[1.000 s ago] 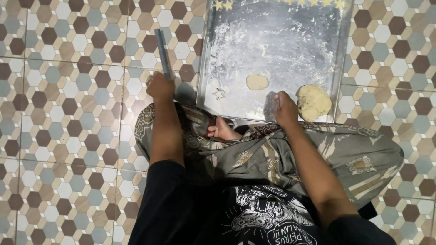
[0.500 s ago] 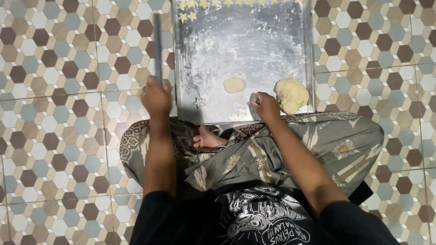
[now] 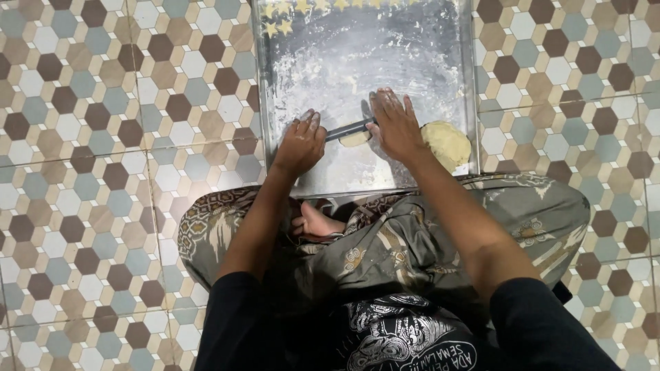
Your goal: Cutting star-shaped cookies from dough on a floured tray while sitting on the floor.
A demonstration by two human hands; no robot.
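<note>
Here, small dough piece [image 3: 355, 139] lies between both hands — under the rod [image 3: 349, 129].

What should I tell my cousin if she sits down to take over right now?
Left hand: palm down on one end of the thin metal rolling rod.
Right hand: flat on the rod's other end.
Things: the rod lies across a small dough piece on the floured metal tray, which sits on the tiled floor. A bigger dough lump lies at the tray's right edge, beside the right hand.
Done: a row of star-shaped cutouts lines the tray's far edge.
Left: the small piece looks only partly flattened; the big lump looks unrolled.
</note>
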